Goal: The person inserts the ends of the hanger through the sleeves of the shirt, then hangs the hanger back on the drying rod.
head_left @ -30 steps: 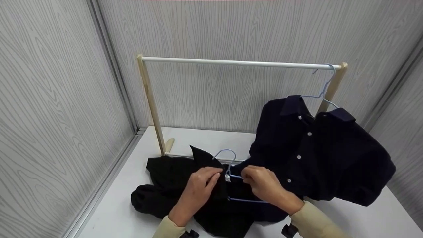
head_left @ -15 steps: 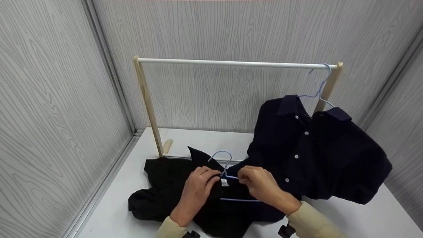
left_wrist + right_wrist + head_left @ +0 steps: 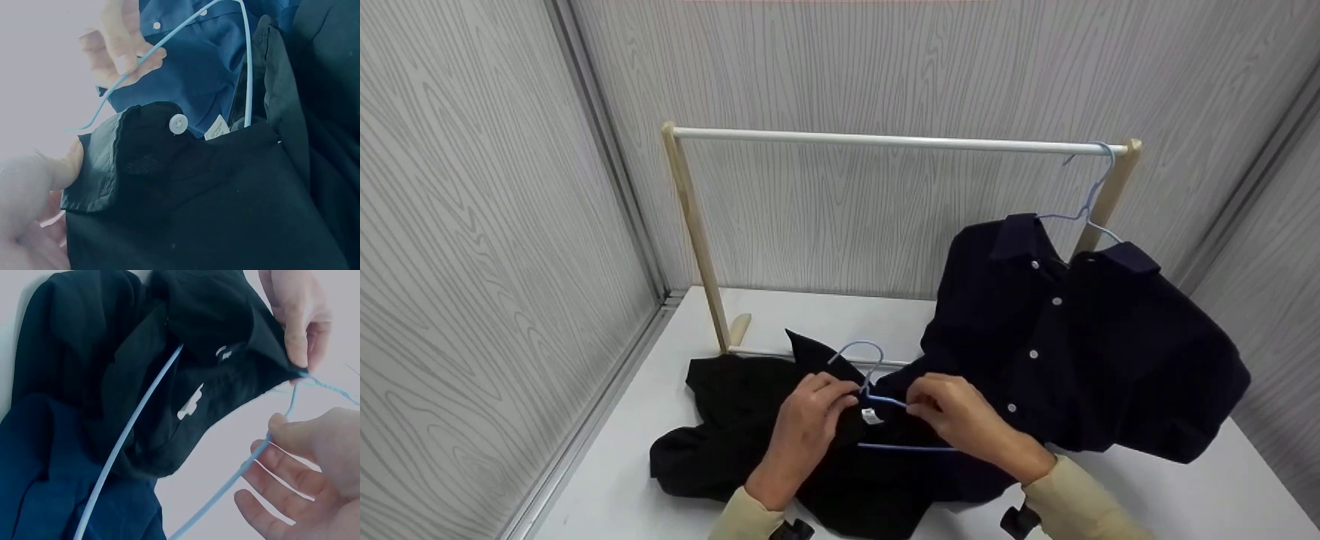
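A black shirt (image 3: 750,427) lies on the table, its collar with a white button and white tag (image 3: 871,416) near the middle of the head view. My left hand (image 3: 810,420) pinches the collar edge between thumb and fingers. A light-blue wire hanger (image 3: 889,400) sits partly inside the neck opening, its hook standing above the collar. My right hand (image 3: 960,420) pinches one sloping arm of that hanger, just right of the collar. In the right wrist view the hanger's far end runs inside the black cloth (image 3: 225,320), where its tip is hidden.
Behind stands a clothes rack with a white rail (image 3: 885,139) and wooden posts (image 3: 694,225). A dark navy buttoned shirt (image 3: 1080,352) hangs at its right end on another blue hanger (image 3: 1086,210). Its lower part spreads on the white table (image 3: 607,480) beside the black shirt.
The hanger has shifted slightly left toward the collar, and its arm now slopes more. The tag shows a little more. Both hands keep their holds; the head view has shifted slightly.
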`<state>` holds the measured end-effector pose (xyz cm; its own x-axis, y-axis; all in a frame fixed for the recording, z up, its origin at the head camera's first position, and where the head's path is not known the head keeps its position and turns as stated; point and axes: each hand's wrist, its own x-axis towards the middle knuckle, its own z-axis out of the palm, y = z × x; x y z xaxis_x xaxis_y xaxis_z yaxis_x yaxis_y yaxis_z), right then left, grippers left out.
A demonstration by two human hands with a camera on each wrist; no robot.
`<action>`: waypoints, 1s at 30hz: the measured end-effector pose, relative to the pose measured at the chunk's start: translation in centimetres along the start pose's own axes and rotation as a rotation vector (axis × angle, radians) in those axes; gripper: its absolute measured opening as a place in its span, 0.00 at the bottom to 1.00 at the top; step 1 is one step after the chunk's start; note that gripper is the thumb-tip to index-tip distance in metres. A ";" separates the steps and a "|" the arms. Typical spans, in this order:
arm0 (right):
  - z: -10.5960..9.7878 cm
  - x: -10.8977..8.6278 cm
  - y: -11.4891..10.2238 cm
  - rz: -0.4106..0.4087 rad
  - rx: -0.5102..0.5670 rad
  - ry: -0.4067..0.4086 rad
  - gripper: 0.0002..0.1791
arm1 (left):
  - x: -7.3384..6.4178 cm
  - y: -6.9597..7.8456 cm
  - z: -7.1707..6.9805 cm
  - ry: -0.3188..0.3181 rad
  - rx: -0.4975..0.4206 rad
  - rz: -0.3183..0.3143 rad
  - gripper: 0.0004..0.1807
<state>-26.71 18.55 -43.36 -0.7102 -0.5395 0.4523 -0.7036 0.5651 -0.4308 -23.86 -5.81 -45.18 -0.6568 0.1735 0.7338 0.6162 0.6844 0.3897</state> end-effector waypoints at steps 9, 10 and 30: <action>-1.0 -2.3 3.2 0.144 0.087 -0.001 0.04 | 0.5 -1.1 -1.3 0.089 -0.004 0.035 0.05; -1.0 -2.6 3.6 0.173 0.100 -0.011 0.05 | 0.6 -1.2 -1.5 0.095 -0.010 0.041 0.05; 1.3 -4.2 4.4 -0.155 0.180 -0.291 0.28 | 1.7 -1.7 -3.7 0.063 -0.164 0.170 0.05</action>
<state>-26.87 22.48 -48.17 -0.5538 -0.7794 0.2930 -0.7776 0.3584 -0.5165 -24.41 -9.32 -42.53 -0.5123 0.2279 0.8280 0.7812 0.5242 0.3391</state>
